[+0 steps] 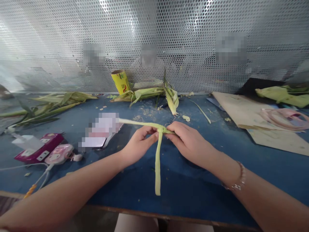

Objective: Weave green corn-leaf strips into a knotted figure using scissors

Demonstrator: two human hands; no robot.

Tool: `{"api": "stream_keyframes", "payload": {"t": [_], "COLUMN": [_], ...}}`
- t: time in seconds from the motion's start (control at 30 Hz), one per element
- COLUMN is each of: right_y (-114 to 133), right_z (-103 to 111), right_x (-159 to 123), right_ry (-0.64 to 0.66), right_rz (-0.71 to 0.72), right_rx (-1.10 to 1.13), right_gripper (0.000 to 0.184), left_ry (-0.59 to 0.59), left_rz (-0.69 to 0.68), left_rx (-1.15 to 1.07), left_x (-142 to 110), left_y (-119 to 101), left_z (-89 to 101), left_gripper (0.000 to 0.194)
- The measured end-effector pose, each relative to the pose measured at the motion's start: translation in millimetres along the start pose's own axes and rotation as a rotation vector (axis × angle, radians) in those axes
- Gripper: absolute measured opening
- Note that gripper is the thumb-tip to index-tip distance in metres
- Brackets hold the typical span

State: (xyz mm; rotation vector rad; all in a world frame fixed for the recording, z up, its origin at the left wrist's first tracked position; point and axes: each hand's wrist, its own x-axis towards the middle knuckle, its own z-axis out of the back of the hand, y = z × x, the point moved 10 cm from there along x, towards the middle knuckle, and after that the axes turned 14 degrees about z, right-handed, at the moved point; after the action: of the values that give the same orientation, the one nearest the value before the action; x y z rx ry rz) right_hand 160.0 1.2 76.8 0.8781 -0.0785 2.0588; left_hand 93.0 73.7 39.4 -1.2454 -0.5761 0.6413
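Observation:
Pale green strips of corn husk (157, 164) cross in a small knot between my two hands, above the blue table. One strip hangs down toward me, and another runs out to the left. Thumb and fingers of my left hand (142, 141) pinch the husk strips just left of the knot. From the other side, my right hand (184, 137) grips a short end of the strips with its fingers closed. The fingertips partly cover the crossing, so how the strips pass over each other is hard to make out.
Corn husks (149, 93) lie at the back by a yellow tube (121, 82), with more husks (58, 100) at left. A phone (103, 132), a tissue pack (40, 148) and a pink charger (60, 154) sit left. Cardboard (231, 109) lies right, before a perforated metal screen (178, 38).

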Motion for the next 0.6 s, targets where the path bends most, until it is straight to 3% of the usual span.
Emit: {"api": "stream_keyframes", "payload": {"t": [0.07, 0.17, 0.4, 0.6], "right_y": [-2.1, -1.2, 15.6, 19.5], "right_z": [-1.5, -4.8, -14.6, -15.3], "right_x": [-1.6, -3.2, -2.1, -1.6], "right_ry": [0.022, 0.059, 0.122, 0.143], "right_rz": [-0.04, -0.059, 0.027, 0.043], "right_rx": [-0.035, -0.101, -0.177, -0.276], "right_gripper": [0.014, 0.016, 0.019, 0.02], "left_ry": [-0.052, -0.023, -0.098, -0.078], "left_rz": [-0.075, -0.188, 0.0, -0.03], "left_rx": [0.015, -0.158, -0.32, -0.387], "left_x": [-4.4, -13.2, -14.0, -13.5], "left_y": [-9.8, -21.9, -5.3, -9.0], "left_z": [5.4, 7.2, 7.6, 8.6], "left_gripper": [0.009, 0.014, 0.022, 0.02]}}
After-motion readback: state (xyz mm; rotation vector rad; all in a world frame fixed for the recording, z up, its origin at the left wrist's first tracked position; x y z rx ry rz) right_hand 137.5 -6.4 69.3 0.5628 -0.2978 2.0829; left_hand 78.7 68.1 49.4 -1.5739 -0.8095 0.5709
